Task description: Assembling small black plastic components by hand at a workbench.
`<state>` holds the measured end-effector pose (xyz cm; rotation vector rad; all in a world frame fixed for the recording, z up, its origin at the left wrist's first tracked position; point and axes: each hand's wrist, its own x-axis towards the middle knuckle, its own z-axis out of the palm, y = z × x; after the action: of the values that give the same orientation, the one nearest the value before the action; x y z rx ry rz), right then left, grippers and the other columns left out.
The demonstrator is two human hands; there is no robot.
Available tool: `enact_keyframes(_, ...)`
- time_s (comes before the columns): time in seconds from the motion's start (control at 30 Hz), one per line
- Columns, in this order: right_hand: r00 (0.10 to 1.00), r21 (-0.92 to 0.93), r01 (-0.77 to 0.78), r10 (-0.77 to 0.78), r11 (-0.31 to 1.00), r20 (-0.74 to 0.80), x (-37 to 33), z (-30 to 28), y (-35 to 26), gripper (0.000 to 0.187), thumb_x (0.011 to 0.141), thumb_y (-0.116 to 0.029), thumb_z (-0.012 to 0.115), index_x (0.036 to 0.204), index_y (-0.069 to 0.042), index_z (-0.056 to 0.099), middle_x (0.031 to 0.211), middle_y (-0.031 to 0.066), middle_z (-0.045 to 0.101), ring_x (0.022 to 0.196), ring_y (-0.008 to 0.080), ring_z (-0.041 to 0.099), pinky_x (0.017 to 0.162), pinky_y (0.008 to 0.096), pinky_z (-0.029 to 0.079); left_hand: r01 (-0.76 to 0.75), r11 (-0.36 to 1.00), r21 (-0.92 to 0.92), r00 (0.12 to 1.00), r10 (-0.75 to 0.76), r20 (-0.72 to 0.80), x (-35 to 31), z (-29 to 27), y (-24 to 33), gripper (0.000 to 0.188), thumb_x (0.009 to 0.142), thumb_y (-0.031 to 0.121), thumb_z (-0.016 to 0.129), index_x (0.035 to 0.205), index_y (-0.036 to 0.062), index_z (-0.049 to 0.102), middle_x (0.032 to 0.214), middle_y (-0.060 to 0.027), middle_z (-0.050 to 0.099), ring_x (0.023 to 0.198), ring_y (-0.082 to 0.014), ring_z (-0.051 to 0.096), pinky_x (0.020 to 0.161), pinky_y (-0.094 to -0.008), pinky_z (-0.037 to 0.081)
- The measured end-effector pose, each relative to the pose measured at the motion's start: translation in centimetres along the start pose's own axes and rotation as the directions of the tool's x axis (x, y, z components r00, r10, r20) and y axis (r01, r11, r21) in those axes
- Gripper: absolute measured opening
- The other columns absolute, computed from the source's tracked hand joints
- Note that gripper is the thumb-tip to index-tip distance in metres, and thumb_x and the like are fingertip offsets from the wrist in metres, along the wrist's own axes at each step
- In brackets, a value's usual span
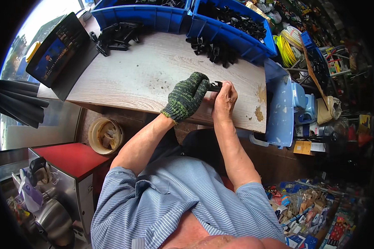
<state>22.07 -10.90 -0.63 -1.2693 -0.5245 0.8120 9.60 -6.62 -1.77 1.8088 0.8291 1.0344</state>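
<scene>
Gripping one black part (215, 86) together, my gloved left hand (187, 96) and bare right hand (225, 100) meet above the worktop (129, 76).

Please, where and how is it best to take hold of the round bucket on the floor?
Probably by the bucket's rim, on its right side, coming from above. The round mouth faces up, so fingers could hook over the edge, while the red-topped cabinet seems to crowd its lower-left side. I cannot make out a handle.
</scene>
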Motion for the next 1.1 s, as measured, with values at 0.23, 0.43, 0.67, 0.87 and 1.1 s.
enact_keyframes(0.23, 0.843, -0.467, 0.529, -0.502, 0.708, 0.194, 2.8, -3.6, 2.4, 0.025, 0.097, -0.012, 0.049, 0.075, -0.003, 0.044, 0.062, 0.0028, 0.038, 0.052, 0.0139, 0.035, 0.049, 0.0321, 0.035, 0.064, 0.996, -0.067, 0.99, -0.072, -0.121, -0.7, 4.6, 2.0, 0.039, 0.097, 0.025, 0.057, 0.131, 0.0067, 0.052, 0.087, -0.022, 0.069, 0.078, -0.0408, 0.067, 0.068, -0.0481, 0.052)
enact_keyframes(0.43, 0.97, -0.266, 0.234, -0.208, 0.935, 0.123, 1.6, -3.3, 1.4, 0.026, 0.097, -0.019, 0.051, 0.073, -0.011, 0.046, 0.073, -0.0056, 0.034, 0.067, 0.0081, 0.031, 0.06, 0.027, 0.031, 0.088, 0.996, -0.02, 0.994, -0.089, -0.064, -0.9, 4.1, 2.3, 0.037, 0.098, 0.022, 0.057, 0.132, 0.0076, 0.052, 0.091, -0.0236, 0.069, 0.084, -0.0424, 0.067, 0.07, -0.048, 0.052)
enact_keyframes(0.67, 0.99, -0.159, 0.128, -0.118, 0.979, 0.071, 1.3, -2.2, 1.0, 0.029, 0.097, -0.023, 0.051, 0.071, -0.01, 0.048, 0.064, -0.0016, 0.042, 0.055, 0.0091, 0.036, 0.053, 0.0287, 0.038, -0.06, 0.997, 0.051, 0.993, 0.065, -0.094, -1.0, 3.0, 0.2, 0.033, 0.098, 0.027, 0.057, 0.124, 0.0069, 0.059, 0.098, -0.022, 0.07, 0.089, -0.0401, 0.068, 0.077, -0.0454, 0.054)
enact_keyframes(0.87, 0.976, 0.012, -0.172, 0.172, 0.985, -0.132, 2.6, -4.3, -2.3, 0.033, 0.094, -0.037, 0.051, 0.078, -0.008, 0.044, 0.048, 0.0017, 0.029, 0.041, 0.017, 0.039, 0.06, 0.0512, 0.059, 0.084, 0.751, 0.655, 0.874, 0.261, -0.411, 2.6, -11.0, -3.4, 0.032, 0.092, 0.027, 0.063, 0.121, 0.0138, 0.063, 0.105, -0.017, 0.068, 0.088, -0.0348, 0.068, 0.076, -0.0457, 0.054)
enact_keyframes(1.1, 0.815, 0.058, 0.042, -0.001, 0.997, -0.58, 9.9, -11.7, -5.4, 0.037, 0.092, -0.04, 0.057, 0.095, -0.004, 0.05, 0.055, 0.0063, 0.034, 0.047, 0.0188, 0.042, 0.065, 0.0559, 0.061, 0.197, 0.503, 0.842, 0.94, 0.147, -0.308, 3.2, -18.9, -6.8, 0.021, 0.089, 0.027, 0.059, 0.105, 0.0154, 0.065, 0.105, -0.0168, 0.065, 0.095, -0.0396, 0.063, 0.078, -0.0535, 0.051)
